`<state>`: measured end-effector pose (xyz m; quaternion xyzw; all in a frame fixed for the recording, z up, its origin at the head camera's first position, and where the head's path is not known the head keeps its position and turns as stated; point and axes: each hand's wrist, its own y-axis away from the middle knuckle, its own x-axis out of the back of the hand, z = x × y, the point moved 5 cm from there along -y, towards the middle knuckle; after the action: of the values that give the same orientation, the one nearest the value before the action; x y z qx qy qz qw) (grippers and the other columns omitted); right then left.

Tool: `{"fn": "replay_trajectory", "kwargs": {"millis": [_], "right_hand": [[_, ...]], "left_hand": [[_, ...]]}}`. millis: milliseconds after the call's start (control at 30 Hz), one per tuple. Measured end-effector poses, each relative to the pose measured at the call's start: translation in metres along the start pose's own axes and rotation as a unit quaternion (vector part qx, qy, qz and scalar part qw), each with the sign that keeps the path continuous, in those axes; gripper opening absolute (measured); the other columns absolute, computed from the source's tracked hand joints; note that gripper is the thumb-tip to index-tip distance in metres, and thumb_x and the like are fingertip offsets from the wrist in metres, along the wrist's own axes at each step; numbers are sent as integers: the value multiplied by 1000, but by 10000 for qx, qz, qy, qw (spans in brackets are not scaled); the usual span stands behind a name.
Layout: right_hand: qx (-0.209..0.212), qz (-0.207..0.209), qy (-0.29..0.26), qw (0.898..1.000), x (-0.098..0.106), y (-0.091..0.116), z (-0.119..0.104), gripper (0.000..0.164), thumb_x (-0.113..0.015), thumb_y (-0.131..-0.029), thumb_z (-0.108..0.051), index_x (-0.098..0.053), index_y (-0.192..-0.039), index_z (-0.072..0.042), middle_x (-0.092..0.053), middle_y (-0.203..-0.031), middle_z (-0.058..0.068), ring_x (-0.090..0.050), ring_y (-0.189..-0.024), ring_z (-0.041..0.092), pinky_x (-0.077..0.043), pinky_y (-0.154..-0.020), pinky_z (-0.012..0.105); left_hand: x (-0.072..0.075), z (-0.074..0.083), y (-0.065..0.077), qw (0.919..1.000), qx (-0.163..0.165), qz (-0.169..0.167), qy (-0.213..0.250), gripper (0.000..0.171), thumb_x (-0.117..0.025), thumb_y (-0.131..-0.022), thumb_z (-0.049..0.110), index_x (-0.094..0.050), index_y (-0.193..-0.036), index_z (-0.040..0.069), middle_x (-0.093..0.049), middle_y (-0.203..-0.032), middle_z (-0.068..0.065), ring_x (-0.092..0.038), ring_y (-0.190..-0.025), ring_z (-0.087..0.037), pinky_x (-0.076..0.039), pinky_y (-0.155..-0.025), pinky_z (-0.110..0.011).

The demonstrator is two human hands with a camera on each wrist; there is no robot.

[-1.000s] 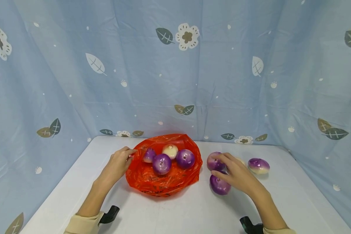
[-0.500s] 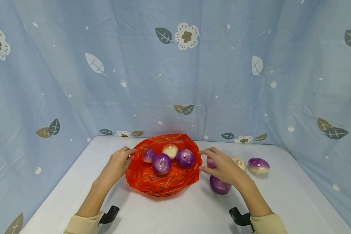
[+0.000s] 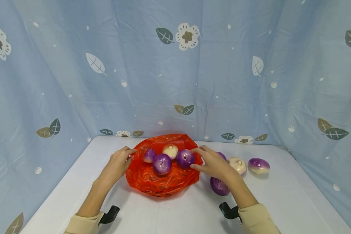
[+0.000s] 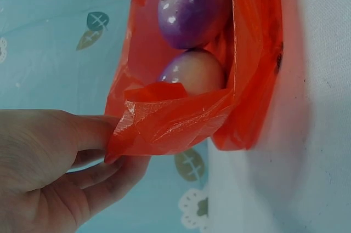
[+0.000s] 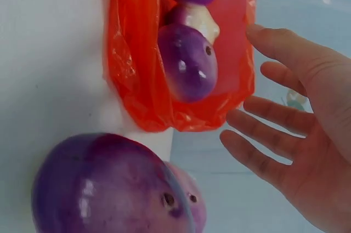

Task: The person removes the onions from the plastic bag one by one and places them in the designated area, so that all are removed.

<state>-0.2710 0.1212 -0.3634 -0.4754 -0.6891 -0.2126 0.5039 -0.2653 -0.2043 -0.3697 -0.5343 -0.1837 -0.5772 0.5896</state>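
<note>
A red plastic bag (image 3: 161, 188) lies with its mouth wide, several glossy purple-and-cream turnips (image 3: 162, 164) inside. My left hand (image 3: 119, 165) pinches the bag's left rim, and the left wrist view shows the red film (image 4: 170, 126) between thumb and fingers. My right hand (image 3: 214, 164) reaches over the bag's right rim, fingers spread and nothing in them. Its fingertips overlap the rightmost turnip (image 3: 184, 158) in the head view. From the right wrist, the fingers (image 5: 269, 134) show right beside the bag's edge.
On the white table (image 3: 175, 216), right of the bag, are more turnips: a purple one (image 3: 219, 187) in front, a cream-side-up one (image 3: 237, 165), a purple-topped one (image 3: 258, 166) farther right, and one partly behind my right hand. A blue patterned curtain (image 3: 175, 71) surrounds the table.
My right hand has moved left from over the loose turnips to the bag's right rim, uncovering the cream-side-up turnip. My left hand and the bag stay in place.
</note>
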Motion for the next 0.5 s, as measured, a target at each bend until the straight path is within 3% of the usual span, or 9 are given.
{"fn": "replay_trajectory", "kwargs": {"millis": [333,500], "right_hand": [[-294,-145,-13,9995,-14,-12,1,58,-77,-83,-37,-57,-136,-21,-56,-137,12,-58,-123,31,-56,-92,54],[-211,40,149,9997,-18,-17,0,56,-77,-83,-36,-59,-133,-19,-59,-129,10,-62,-115,29,-56,-93,51]], "left_hand": [[-1,0,0,10000,-49,41,-24,29,-71,-82,-8,-71,-111,-5,-68,-94,-16,-68,-81,-27,-62,-72,-38],[-1,0,0,10000,-50,32,-23,29,-71,-82,-8,-71,-111,-5,-68,-93,-15,-68,-81,-26,-62,-71,-38]]}}
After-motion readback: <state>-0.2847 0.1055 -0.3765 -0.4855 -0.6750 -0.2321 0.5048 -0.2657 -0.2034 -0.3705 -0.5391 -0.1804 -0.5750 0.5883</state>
